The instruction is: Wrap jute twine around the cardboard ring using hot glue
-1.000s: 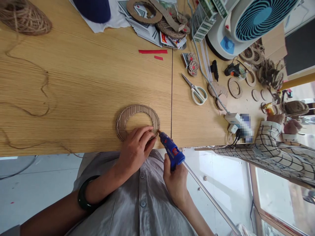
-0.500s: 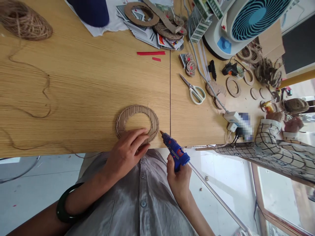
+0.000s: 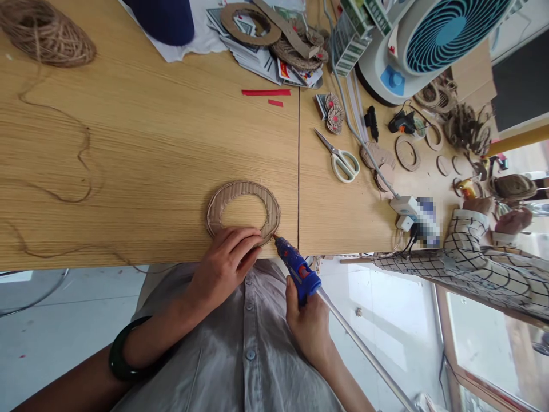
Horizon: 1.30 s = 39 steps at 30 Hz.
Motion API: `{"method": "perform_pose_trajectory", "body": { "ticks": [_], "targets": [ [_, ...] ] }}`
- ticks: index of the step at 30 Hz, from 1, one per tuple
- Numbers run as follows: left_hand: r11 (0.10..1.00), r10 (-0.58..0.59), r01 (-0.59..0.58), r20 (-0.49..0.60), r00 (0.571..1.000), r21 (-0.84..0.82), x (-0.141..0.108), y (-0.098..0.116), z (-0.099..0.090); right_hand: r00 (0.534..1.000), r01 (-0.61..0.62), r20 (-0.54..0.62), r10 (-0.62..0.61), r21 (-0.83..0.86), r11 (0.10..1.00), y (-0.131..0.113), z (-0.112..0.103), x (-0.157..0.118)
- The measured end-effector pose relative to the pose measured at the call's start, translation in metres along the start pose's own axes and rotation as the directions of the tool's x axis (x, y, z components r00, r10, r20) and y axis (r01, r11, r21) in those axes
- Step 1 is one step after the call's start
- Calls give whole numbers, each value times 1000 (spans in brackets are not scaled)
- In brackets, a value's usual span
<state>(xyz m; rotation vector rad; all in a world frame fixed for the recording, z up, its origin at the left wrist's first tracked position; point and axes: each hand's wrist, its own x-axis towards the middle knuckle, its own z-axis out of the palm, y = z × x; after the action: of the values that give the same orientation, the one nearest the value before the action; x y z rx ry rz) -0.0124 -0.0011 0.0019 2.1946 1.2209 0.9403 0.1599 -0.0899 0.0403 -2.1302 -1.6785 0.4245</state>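
Observation:
A cardboard ring [image 3: 271, 209] edged with twine lies flat near the table's front edge. My left hand [image 3: 229, 257] rests over its near side, fingers closed on the rim, the thumb at the outer edge. In my right hand [image 3: 309, 315] is a blue hot glue gun [image 3: 298, 268], a long clear glue stick [image 3: 364, 349] running out of its back. The gun's nozzle meets or nearly meets the right edge of the ring. Loose twine [image 3: 55, 253] trails along the table to the left and drops over the front edge near my left wrist.
A ball of twine [image 3: 51, 34] sits at the back left. Scissors [image 3: 343, 163], a power strip [image 3: 405, 206], a fan [image 3: 386, 74] and cut cardboard rings [image 3: 407, 153] lie to the right. Another person's checkered sleeve [image 3: 465, 234] reaches in there. Red strips [image 3: 266, 92] lie behind the ring.
The glue gun has moved left and slightly down, bringing its nozzle to the ring's edge. My left hand keeps its hold on the ring. The view has shifted slightly.

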Motion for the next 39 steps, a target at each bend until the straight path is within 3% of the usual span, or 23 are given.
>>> {"method": "perform_pose_trajectory", "body": {
  "ticks": [17, 23, 39],
  "targets": [
    [1000, 0, 0, -5, 1000, -18, 1, -1, 1, 993, 119, -3, -119, -82, 990, -5, -10, 3],
    [1000, 10, -10, -15, 1000, 0, 0, -1, 1, 997, 71, 3, -71, -72, 995, -2, -8, 5],
    [1000, 13, -14, -17, 1000, -15, 0, -1, 1, 995, 96, 27, -93, -112, 989, -7, -14, 0]
  ]
}}
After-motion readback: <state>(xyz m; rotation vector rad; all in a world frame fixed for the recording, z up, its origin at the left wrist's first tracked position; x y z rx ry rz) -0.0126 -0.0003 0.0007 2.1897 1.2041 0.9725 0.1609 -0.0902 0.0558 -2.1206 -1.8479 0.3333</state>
